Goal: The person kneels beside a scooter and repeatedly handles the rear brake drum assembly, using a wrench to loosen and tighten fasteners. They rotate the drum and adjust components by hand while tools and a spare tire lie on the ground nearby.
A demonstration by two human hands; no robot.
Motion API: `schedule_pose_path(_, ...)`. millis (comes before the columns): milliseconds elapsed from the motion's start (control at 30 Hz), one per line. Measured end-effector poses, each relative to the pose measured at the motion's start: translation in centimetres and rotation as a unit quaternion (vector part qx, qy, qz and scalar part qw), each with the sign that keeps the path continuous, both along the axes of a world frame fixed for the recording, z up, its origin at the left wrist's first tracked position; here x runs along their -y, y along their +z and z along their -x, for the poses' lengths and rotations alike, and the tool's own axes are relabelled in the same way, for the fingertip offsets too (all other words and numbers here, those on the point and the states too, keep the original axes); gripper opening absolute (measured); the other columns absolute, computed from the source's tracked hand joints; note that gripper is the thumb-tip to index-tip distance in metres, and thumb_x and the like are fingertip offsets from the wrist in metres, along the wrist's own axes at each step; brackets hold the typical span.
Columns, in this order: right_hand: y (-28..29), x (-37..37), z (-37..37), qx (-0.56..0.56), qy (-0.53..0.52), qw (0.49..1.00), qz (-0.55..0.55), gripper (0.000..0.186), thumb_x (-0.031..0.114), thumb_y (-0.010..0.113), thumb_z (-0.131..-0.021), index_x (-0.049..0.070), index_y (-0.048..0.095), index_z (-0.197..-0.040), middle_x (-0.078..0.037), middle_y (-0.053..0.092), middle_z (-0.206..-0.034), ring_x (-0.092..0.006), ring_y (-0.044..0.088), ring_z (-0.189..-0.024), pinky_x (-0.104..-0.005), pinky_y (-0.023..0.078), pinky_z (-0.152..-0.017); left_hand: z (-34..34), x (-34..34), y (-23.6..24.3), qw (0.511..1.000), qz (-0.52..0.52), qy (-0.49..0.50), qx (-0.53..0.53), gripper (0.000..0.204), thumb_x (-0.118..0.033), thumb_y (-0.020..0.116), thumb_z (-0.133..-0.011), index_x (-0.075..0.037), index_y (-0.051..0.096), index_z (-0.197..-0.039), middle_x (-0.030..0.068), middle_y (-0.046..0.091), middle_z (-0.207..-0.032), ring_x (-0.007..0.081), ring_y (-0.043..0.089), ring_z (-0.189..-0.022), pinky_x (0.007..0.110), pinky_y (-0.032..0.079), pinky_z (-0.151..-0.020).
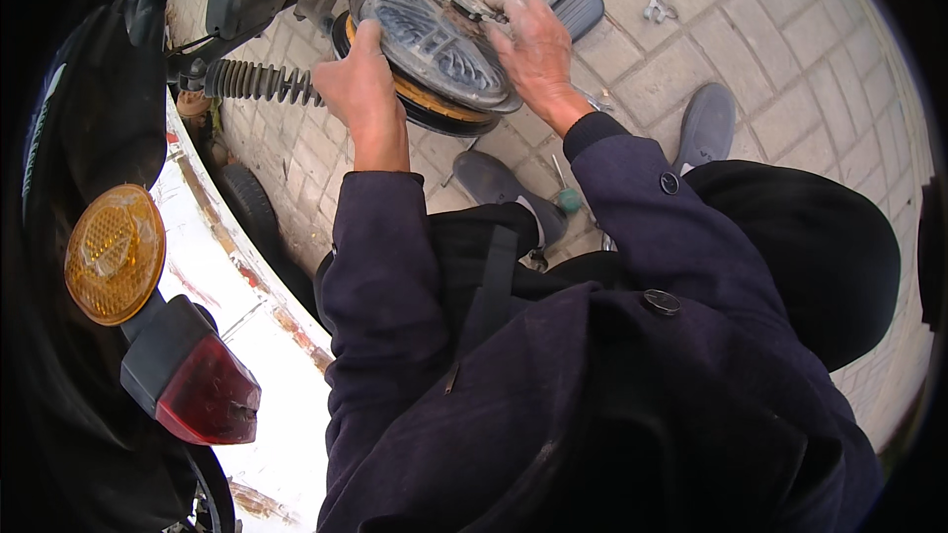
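Currently, over the paving (780,39), the lamp (434,44) sits lens up, its left rim gripped in the left hand (365,91) and its right edge held by the right hand (538,59), while a screwdriver (570,200) lies below.

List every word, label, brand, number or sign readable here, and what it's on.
None reads clearly enough to quote.
Black panel, left edge: pale marks, too slanted and blurred to read.
Right shoe: small mark, too small to read.
Round dusty part: no lettering I can make out.
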State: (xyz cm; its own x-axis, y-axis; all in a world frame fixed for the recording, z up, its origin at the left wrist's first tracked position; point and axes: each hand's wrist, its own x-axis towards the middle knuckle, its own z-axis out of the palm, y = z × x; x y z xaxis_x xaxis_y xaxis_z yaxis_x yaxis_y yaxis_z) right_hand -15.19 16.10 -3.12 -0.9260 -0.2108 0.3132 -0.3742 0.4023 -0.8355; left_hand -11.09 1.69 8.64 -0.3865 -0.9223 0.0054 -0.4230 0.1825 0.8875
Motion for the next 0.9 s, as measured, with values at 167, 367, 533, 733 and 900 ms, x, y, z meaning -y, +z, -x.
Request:
schedule_pose_path(167,-1.1,-0.7,-1.1,0.163,-0.026,0.981,0.106,0.034,0.026,0.073,-0.083,0.005,0.062,-0.108,-0.013,0.062,-0.100,-0.0323,0.062,-0.092,-0.0417,0.051,-0.078,0.4,0.4,-0.8,0.999,-0.014,0.018,-0.042,0.047,-0.013,0.076,-0.070,0.022,0.054,-0.093,0.0202,0.063,-0.093,0.0229,0.060,-0.081,0.033,0.051,-0.079)
schedule_pose_path(367,-1.1,-0.4,-1.0,0.241,0.041,0.958,0.150,0.038,0.025,0.070,-0.087,0.001,0.061,-0.114,-0.012,0.067,-0.092,-0.0265,0.065,-0.082,-0.0377,0.052,-0.075,1.4,1.0,0.3,0.992,-0.090,-0.027,-0.079,0.036,-0.003,0.072,-0.071,0.024,0.055,-0.088,0.0169,0.063,-0.090,0.0195,0.060,-0.074,0.031,0.051,-0.071)
schedule_pose_path(533,-1.5,-0.5,-2.0,0.226,-0.041,0.966,0.117,0.043,0.024,0.069,-0.090,-0.001,0.058,-0.122,-0.012,0.066,-0.098,-0.0200,0.065,-0.089,-0.0341,0.052,-0.081,2.1,1.1,1.1,0.993,-0.098,-0.022,-0.054,0.028,-0.003,0.071,-0.072,0.020,0.058,-0.079,0.0135,0.063,-0.086,0.0184,0.059,-0.071,0.031,0.049,-0.068)
schedule_pose_path(733,-2.9,1.1,-5.5,0.560,-0.079,0.766,0.304,0.069,0.044,0.059,-0.095,-0.006,0.044,-0.140,-0.022,0.045,-0.146,-0.0338,0.043,-0.135,-0.0399,0.031,-0.113,1.8,1.4,0.5,0.994,-0.098,-0.021,-0.051,0.029,-0.006,0.071,-0.072,0.019,0.058,-0.078,0.0128,0.062,-0.084,0.0187,0.058,-0.072,0.032,0.048,-0.068)
schedule_pose_path(900,-2.4,2.0,-5.4,0.603,-0.052,0.676,0.421,0.074,0.043,0.057,-0.096,-0.009,0.035,-0.144,-0.024,0.043,-0.147,-0.0306,0.041,-0.136,-0.0410,0.029,-0.114,1.2,2.0,0.5,0.993,-0.091,-0.062,-0.030,0.036,-0.012,0.075,-0.079,0.019,0.064,-0.093,0.0152,0.067,-0.091,0.0195,0.064,-0.075,0.033,0.053,-0.070)
